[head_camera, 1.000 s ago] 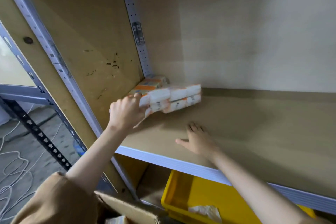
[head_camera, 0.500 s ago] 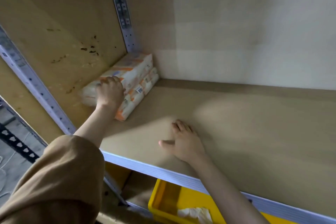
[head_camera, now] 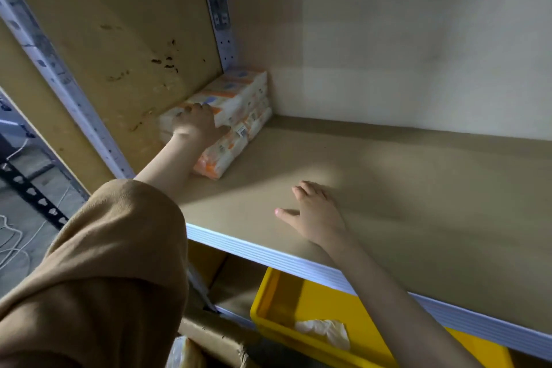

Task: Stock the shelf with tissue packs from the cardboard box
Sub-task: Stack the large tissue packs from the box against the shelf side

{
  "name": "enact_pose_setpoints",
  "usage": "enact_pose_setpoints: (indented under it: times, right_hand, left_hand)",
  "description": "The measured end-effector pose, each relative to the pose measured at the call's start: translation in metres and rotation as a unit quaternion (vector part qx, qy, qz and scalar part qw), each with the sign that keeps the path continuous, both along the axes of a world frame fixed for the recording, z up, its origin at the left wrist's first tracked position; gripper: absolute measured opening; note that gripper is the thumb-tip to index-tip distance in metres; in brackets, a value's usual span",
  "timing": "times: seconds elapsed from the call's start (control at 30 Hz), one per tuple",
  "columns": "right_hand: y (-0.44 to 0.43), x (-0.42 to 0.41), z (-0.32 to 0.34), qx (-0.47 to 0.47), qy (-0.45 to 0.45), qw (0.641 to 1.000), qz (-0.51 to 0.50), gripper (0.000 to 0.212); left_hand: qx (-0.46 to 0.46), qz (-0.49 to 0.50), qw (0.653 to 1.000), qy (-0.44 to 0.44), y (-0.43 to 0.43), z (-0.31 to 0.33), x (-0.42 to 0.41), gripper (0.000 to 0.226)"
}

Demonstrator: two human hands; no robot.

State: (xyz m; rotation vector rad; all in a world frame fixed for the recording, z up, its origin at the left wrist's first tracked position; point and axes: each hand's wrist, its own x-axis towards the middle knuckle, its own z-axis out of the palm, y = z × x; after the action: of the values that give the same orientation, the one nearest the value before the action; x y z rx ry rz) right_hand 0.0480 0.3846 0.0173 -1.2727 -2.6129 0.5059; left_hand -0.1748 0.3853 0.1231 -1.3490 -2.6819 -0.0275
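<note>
Hard to count the tissue packs (head_camera: pixel 239 104) stacked in the back left corner of the shelf (head_camera: pixel 403 194): at least two layers in white and orange wrap, print too blurred to read, near end covered by the left hand (head_camera: pixel 197 125). Gripping the upper pack there, fingers curled over its top edge, thumb down its right side. Pushed up against the stained side panel (head_camera: pixel 125 27) on the left, far end in the corner by the perforated upright (head_camera: pixel 219 9). Well to the right, the right hand (head_camera: pixel 316 215): flat on the board, palm down, fingers straight and slightly spread, holding nothing, just inside the white front edge. Bare board running from the stack rightward to the picture's border. Filling the lower left, a brown sleeve (head_camera: pixel 98 272). Below the shelf edge, only a torn corner of the cardboard box (head_camera: pixel 215 334) in view, contents mostly cut off; cannot tell what the pale thing at the bottom border is. Beside it a yellow bin (head_camera: pixel 286 296), partly hidden under the shelf and the right forearm, with a crumpled white tissue (head_camera: pixel 325 333) inside.
</note>
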Motion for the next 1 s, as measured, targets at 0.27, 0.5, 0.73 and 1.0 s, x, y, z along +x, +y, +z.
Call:
enact_pose_setpoints:
  times: [0.27,0.5,0.73,1.0]
  right_hand:
    - [-0.058,0.009,0.009,0.004,0.072,0.995,0.068,0.035]
    - [-0.164,-0.001,-0.02,-0.017,0.063,0.969,0.238,0.034]
    - [-0.241,-0.025,-0.073,-0.067,-0.064,0.935,0.341,0.042]
    - [-0.284,-0.088,-0.094,0.03,-0.111,0.878,0.466,0.051]
  left_hand:
    - [0.122,-0.036,0.991,-0.034,-0.129,0.009,0.063,0.036]
    - [0.031,0.028,0.993,-0.115,-0.265,-0.067,0.09,0.03]
    - [0.003,0.179,0.96,-0.214,-0.381,-0.144,0.11,0.032]
    - [0.056,0.265,0.921,-0.28,-0.414,-0.196,0.085,0.061]
